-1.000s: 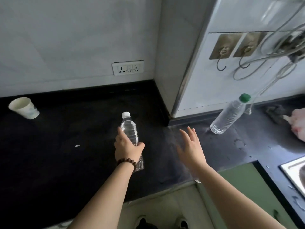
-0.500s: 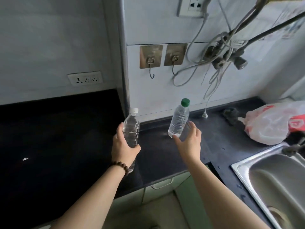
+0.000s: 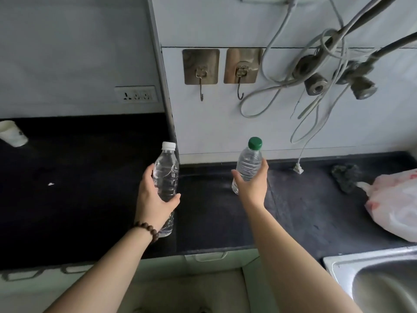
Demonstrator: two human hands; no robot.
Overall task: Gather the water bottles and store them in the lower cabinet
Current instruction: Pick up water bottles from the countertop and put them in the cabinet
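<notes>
A clear white-capped bottle (image 3: 166,177) is being gripped upright around its middle by the left hand (image 3: 155,199), fingers and thumb curled round it, at 9 o'clock of frame centre above the black counter (image 3: 225,218). A green-capped bottle (image 3: 249,162) is being held upright by the right hand (image 3: 252,186), fingers wrapped round its lower body, at 3 o'clock of the first. A paper cup (image 3: 12,134) is being observed at far 9 o'clock, a plastic bag (image 3: 397,204) at 3 o'clock, a steel sink (image 3: 372,281) at 5 o'clock, and the cabinet handles (image 3: 206,256) at 6 o'clock.
</notes>
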